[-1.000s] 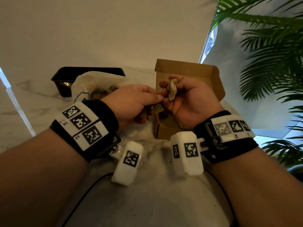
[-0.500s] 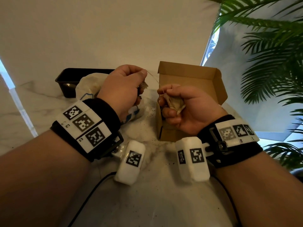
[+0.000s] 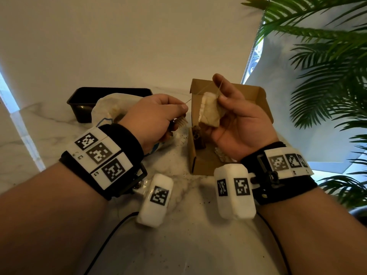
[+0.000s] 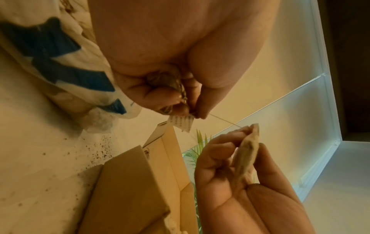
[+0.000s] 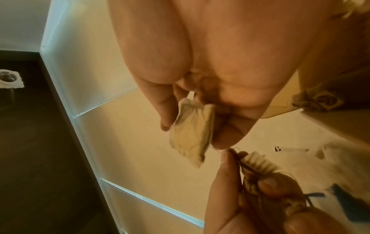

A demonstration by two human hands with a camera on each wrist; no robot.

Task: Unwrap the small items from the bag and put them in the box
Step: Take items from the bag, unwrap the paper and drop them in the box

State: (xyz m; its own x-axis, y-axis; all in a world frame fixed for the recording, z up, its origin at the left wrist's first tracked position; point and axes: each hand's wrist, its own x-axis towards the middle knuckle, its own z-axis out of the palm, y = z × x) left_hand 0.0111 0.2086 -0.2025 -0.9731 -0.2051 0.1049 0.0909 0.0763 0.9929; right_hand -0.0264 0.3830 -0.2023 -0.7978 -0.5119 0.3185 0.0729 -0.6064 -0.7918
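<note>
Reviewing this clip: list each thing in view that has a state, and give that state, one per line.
Cardboard box: open, flaps up, some items already inside.
Plastic bag: crumpled on the table, mouth open.
Tea bag: held up over the box, pinched by the right hand.
String: pulled taut between both hands.
Paper tag: sticking out of the left hand, which pinches the string.
Black tray: upright behind the bag; contents hidden.

— What stands behind the marble tabletop (image 3: 59,126)?
— A plain cream wall (image 3: 129,40), evenly lit; a pale vertical strip of daylight (image 3: 8,92) at its left edge.
— And to the right?
— A window (image 3: 256,54) with a beaded blind cord (image 3: 250,54) beside it; cool bluish light falls there; green palm fronds (image 3: 325,62) hang across that corner.
</note>
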